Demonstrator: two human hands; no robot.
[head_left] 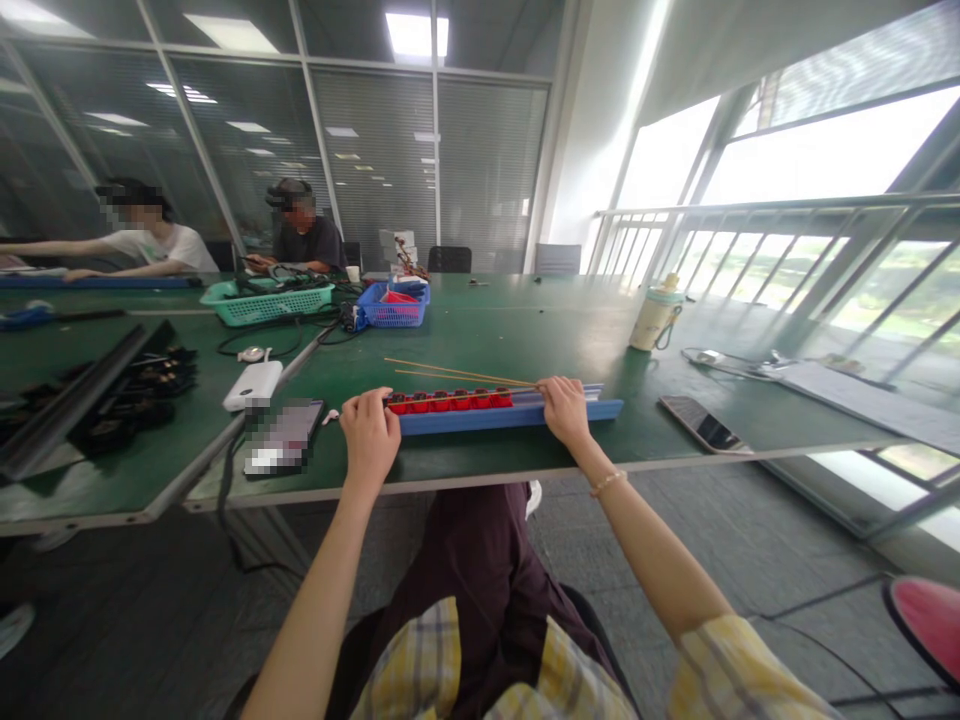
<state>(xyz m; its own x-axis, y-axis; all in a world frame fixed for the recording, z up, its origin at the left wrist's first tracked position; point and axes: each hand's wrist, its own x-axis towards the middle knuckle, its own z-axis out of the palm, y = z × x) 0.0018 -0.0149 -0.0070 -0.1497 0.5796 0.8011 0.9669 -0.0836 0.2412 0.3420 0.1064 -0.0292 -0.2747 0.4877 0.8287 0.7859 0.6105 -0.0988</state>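
Note:
A long blue channel rail [480, 418] lies along the near side of the green table, with a row of red blocks [450, 401] with dark tops in its left and middle part. My left hand [371, 437] is closed around the rail's left end, where the row begins. Over the right part of the rail, my right hand [568, 410] has its fingers pinched together. Thin wooden sticks [457, 372] slant behind the rail and run into the fingers of that hand. What its fingertips press on is partly hidden.
A white power bank [253, 385] and a phone [285, 437] lie left; another phone [703, 424] and a cream bottle [655, 315] are right. Behind are a green basket [270, 308] and a blue basket [394, 310]. Two people sit across, left.

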